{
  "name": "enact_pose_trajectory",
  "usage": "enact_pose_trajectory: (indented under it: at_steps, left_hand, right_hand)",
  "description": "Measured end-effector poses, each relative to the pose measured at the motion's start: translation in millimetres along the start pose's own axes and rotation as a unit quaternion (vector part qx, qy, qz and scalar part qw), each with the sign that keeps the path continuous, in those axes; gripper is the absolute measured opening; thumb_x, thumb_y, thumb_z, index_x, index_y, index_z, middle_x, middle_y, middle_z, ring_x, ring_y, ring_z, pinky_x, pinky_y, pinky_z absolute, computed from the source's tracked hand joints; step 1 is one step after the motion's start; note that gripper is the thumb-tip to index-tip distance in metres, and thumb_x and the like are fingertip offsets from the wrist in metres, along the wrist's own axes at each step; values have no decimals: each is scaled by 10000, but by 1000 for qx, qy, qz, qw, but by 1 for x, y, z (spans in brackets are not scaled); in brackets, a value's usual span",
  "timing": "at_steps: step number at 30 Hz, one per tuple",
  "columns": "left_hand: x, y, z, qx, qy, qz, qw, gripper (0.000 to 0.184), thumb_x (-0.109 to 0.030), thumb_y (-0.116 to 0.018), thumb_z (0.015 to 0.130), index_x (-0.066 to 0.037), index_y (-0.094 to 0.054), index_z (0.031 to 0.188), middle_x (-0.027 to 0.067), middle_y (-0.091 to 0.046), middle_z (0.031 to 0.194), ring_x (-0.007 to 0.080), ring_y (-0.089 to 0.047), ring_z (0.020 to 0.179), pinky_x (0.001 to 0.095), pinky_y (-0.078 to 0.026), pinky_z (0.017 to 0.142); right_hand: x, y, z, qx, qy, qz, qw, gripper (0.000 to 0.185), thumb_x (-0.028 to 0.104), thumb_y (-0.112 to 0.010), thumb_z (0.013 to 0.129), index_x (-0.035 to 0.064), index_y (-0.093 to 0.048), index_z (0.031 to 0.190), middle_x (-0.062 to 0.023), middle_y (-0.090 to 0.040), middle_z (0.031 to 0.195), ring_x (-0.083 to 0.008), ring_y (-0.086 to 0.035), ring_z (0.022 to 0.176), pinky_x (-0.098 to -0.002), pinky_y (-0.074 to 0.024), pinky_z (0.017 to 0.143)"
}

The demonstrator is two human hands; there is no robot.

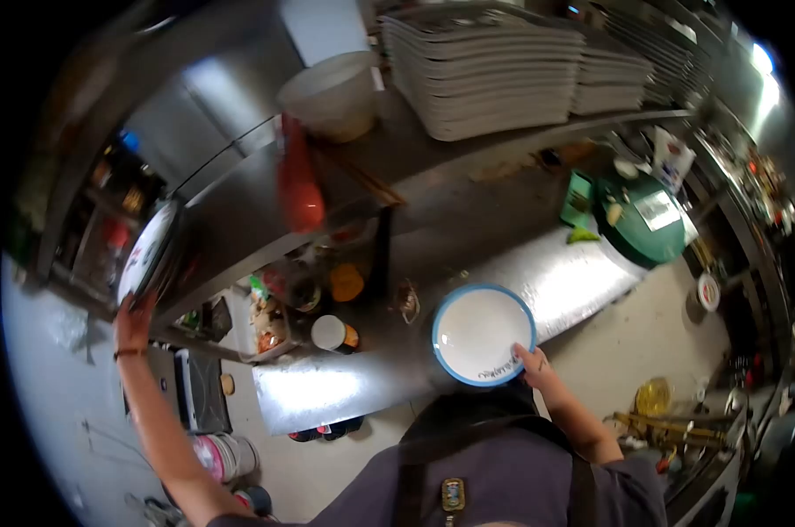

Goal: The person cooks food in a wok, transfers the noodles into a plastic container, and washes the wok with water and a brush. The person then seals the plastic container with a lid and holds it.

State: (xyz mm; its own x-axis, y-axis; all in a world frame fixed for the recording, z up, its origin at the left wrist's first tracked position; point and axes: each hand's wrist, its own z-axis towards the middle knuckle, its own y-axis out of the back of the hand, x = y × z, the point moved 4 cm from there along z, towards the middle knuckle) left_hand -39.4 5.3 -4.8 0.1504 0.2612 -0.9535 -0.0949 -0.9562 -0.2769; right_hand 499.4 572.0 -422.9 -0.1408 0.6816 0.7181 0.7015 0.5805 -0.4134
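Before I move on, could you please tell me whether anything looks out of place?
Yes: a bright green scrap lies loose on the steel counter beside the round green item. It looks stray, outside any container, though I can't tell what it is.

Blue-rimmed white bowl (482,332), face up

Stacked trays (490,79), a pale tub (327,92) and a red bottle (301,184) on the metal shelf (393,140)
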Motion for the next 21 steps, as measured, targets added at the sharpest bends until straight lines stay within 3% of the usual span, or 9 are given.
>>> enact_pose_trajectory:
  at_steps: [1,4,8,9,11,14,17,18,21]
  left_hand:
    - [4,1,-4,-18,8,48,999,326,-226,-541,866,66,-491,1003,166,-576,933,291,-568,886,320,-486,830]
    - [5,-13,-14,11,-62,238,969,267,-272,-539,870,-10,-537,818,73,-565,708,163,-571,629,224,-501,554]
    - [51,-60,-53,-85,-102,245,960,305,-364,-497,881,-105,-516,722,-26,-476,566,43,-407,425,166,-290,325]
    - [74,-86,-76,-77,-117,253,957,275,-343,-484,884,-99,-525,764,-11,-501,601,58,-439,456,176,-324,354]
    - [151,-143,-134,36,0,369,929,233,-301,-458,888,-88,-543,849,17,-551,672,89,-503,517,197,-393,413]
    - [326,-231,-196,413,263,294,820,281,-282,-478,864,-32,-522,986,137,-597,901,209,-620,765,309,-541,630]
    - [478,-275,-220,346,369,249,826,433,-291,-488,887,-7,-383,1196,155,-538,1025,235,-579,915,361,-500,770]
    - [506,-295,-219,302,369,231,848,450,-282,-539,863,-33,-367,1196,127,-501,1100,217,-533,975,350,-473,782]
    - [556,-334,-209,313,356,95,876,452,5,-505,801,-55,-352,1222,108,-490,1141,235,-510,1011,380,-480,766]
  right_hand:
    - [-1,6,-3,-39,-37,-2,999,398,183,-556,835,-26,-449,1157,-160,-563,1035,-266,-591,904,-377,-505,756]
    - [-6,16,8,-77,-32,-24,996,314,188,-563,833,-26,-506,1056,-114,-583,916,-229,-598,805,-362,-511,695]
    - [-9,25,21,-61,-5,-11,998,361,185,-578,813,-25,-493,1095,-120,-577,966,-200,-570,842,-322,-470,732]
    - [-7,23,19,-65,-4,-7,998,361,185,-578,813,-25,-493,1095,-120,-577,966,-200,-570,842,-322,-470,732]
    - [0,15,10,-89,-5,7,996,366,162,-582,808,-19,-486,1111,-117,-576,973,-196,-568,845,-324,-474,733]
    - [18,5,8,-103,-23,22,994,376,124,-590,798,-19,-479,1127,-125,-579,992,-205,-578,861,-324,-486,742]
    - [46,-5,-5,-101,-52,-26,993,384,95,-601,785,-29,-482,1128,-138,-586,1005,-218,-588,883,-326,-497,756]
    - [38,8,10,-76,2,-36,996,384,72,-609,772,-36,-493,1122,-144,-595,1002,-226,-596,882,-333,-504,758]
    - [48,19,9,-52,0,-24,998,407,57,-625,752,-33,-494,1127,-122,-601,981,-204,-590,852,-322,-493,750]
